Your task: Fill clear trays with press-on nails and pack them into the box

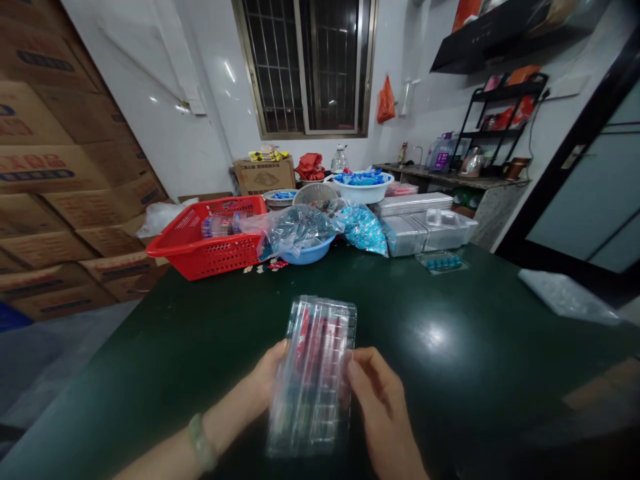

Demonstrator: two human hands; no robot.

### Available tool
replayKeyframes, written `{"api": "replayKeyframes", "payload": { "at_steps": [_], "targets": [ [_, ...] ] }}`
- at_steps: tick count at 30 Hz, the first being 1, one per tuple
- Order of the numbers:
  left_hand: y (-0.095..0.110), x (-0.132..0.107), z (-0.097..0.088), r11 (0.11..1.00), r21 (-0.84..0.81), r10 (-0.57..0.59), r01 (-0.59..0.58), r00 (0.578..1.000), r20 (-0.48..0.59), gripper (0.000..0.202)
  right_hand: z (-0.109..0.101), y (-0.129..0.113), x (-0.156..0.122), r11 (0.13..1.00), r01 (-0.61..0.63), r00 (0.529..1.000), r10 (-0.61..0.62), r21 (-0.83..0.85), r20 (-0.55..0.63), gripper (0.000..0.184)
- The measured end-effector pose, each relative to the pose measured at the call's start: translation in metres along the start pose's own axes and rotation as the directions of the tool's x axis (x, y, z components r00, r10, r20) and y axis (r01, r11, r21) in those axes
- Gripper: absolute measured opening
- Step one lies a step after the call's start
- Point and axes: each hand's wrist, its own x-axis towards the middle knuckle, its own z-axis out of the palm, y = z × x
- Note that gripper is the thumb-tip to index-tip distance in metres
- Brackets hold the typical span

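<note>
A clear plastic tray [320, 380] with long compartments is held up in front of me over the dark green table [200, 333]. Red pieces show through its upper part; the lower part is blurred and its contents are hard to make out. My left hand [273, 373] grips the tray's left side, with the fingers hidden behind it and a pale bangle on the wrist. At the right edge, my right hand [377, 387] pinches the tray between thumb and bent fingers.
Across the table's back stand a red basket [215, 257], a blue basin [310, 252], a bag of blue wrapped pieces [365, 227] and stacked clear boxes [405, 233]. A small tray of blue pieces [443, 262] lies nearer. A clear plastic bag [567, 297] rests at right.
</note>
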Motion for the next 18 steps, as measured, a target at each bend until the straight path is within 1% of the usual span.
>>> {"api": "replayKeyframes", "payload": {
  "at_steps": [2,7,9,13,15,18],
  "targets": [
    [0.001,0.0,-0.003,0.997,-0.074,0.02,-0.017,0.999,0.036,0.043,0.001,-0.002,0.0,1.0,0.009,1.0,-0.009,-0.016,-0.009,0.023],
    [0.003,0.002,-0.015,0.99,-0.141,0.041,-0.024,0.992,0.117,0.037,0.003,-0.001,0.003,1.0,-0.002,1.0,0.002,-0.02,-0.022,0.022],
    [0.002,0.003,-0.022,0.987,-0.15,0.068,-0.05,0.991,0.114,0.034,0.003,0.0,0.005,1.0,-0.021,0.999,0.021,-0.023,-0.031,0.021],
    [-0.001,0.004,-0.03,0.984,-0.142,0.116,-0.103,0.99,0.082,0.03,0.004,0.004,0.01,0.996,-0.053,0.994,0.045,-0.072,-0.102,0.018],
    [-0.002,0.004,-0.03,0.984,-0.131,0.134,-0.125,0.989,0.063,0.029,0.003,0.004,0.011,0.995,-0.05,0.991,0.039,-0.085,-0.126,0.017],
    [-0.001,0.003,-0.026,0.984,-0.104,0.15,-0.145,0.988,0.037,0.03,0.001,0.004,0.011,0.993,-0.053,0.992,0.04,-0.108,-0.122,0.017]
  ]
}}
